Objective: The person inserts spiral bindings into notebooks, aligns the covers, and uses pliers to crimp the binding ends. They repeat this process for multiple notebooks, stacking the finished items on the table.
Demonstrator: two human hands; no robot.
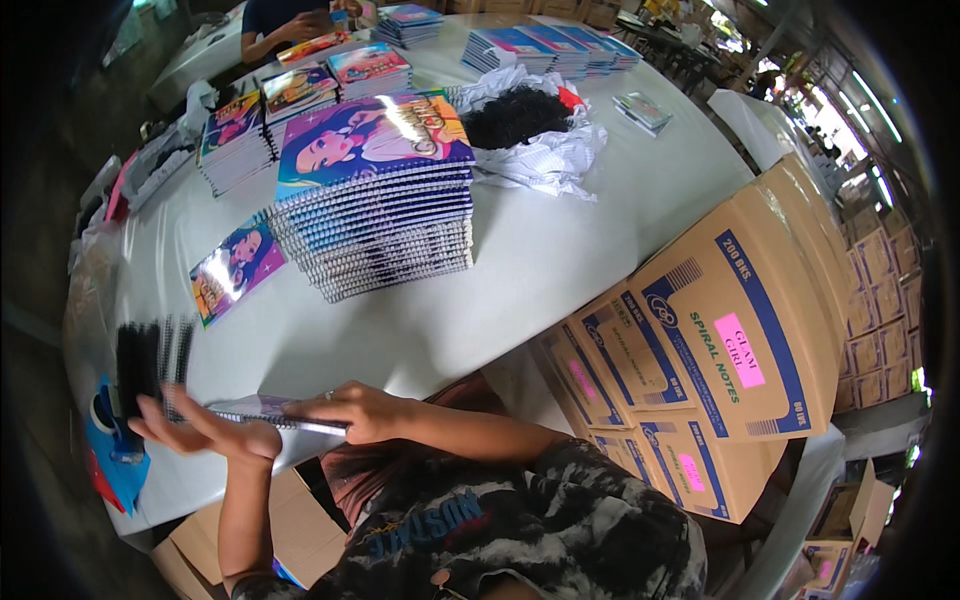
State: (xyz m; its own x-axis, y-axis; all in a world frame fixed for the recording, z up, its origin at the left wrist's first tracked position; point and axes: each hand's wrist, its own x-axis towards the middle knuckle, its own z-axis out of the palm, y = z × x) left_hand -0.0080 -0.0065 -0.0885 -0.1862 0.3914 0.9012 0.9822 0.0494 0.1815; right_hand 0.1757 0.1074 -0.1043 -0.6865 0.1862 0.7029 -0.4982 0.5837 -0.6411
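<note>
A spiral notebook (275, 412) is held edge-on at the near edge of the white table (560, 250), close to the person's chest. It is pinched at its right end by the right hand (358, 410), whose fingers are closed over the cover with the thumb tucked beneath. The left hand (205, 432) is laid against the notebook's left end with its fingers spread open and flat, so that the notebook is touched rather than gripped by it. Just above the left hand, a bundle of black spiral bindings (150, 360) is seen, blurred, beside a blue object (118, 455) at the table's left edge; what the blue object is cannot be told. Farther up the table, a tall stack of spiral notebooks (375, 215) with a colourful cartoon cover is placed, and a single notebook (235, 268) with the same kind of cover is laid flat just to its left. Behind the stack, a heap of crumpled white paper with a black mass (525, 125) on it is found, and more piles of notebooks (550, 48) are set along the far edge. To the right of the table, brown cardboard cartons (700, 340) with blue print and pink labels are stacked. At the far left corner, another person's arm (280, 35) is rested on the table.
</note>
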